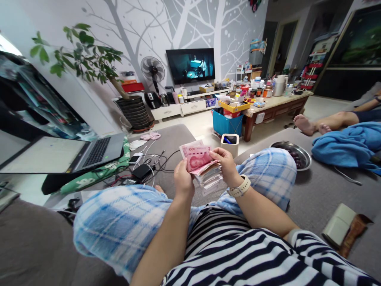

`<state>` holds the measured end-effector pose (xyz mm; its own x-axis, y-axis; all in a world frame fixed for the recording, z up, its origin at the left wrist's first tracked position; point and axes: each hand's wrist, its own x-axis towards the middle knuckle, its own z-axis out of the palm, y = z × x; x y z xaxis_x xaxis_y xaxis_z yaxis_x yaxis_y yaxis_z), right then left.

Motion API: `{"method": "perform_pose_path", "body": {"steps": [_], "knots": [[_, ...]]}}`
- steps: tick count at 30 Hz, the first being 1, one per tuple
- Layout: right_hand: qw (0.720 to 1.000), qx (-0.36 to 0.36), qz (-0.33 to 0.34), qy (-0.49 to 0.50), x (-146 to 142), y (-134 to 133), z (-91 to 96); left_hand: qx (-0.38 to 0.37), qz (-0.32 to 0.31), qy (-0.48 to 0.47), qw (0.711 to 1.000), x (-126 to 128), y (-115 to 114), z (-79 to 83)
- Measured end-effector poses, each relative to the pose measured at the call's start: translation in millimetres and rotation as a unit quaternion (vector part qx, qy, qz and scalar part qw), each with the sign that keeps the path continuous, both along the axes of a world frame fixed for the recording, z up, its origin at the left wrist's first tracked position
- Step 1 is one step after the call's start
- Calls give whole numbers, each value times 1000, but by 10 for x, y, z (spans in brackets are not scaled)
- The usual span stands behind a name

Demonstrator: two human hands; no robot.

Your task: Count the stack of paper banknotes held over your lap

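Left hand [183, 177] and right hand [226, 163] both grasping banknote stack [204, 166], held up between them. Probably light, bendy, loose sheets apt to slide; best pinched firmly at opposite edges. Metal bowl [306, 163] well right of hands.

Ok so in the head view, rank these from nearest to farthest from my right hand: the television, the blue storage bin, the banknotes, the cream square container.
From your right hand:
1. Banknotes: in its grip.
2. Cream square container: just beyond it.
3. Blue storage bin: farther ahead, beside the table.
4. Television: by the far wall.
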<state>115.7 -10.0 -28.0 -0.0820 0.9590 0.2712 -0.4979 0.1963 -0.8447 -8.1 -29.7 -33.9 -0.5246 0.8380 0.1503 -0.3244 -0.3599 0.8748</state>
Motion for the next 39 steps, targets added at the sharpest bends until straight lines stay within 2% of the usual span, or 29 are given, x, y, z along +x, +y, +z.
{"method": "perform_pose_path", "body": {"steps": [6, 12, 39], "knots": [[1000, -4, -3, -5, 1, -1, -4, 0, -11, -12, 1000, -14, 31, -54], [1000, -4, -6, -11, -1, -3, 0, 19, -40, -2, 999, -17, 11, -36], [1000, -3, -9, -13, -2, -10, 5, 3, -16, 56, 998, 10, -36, 33]]}}
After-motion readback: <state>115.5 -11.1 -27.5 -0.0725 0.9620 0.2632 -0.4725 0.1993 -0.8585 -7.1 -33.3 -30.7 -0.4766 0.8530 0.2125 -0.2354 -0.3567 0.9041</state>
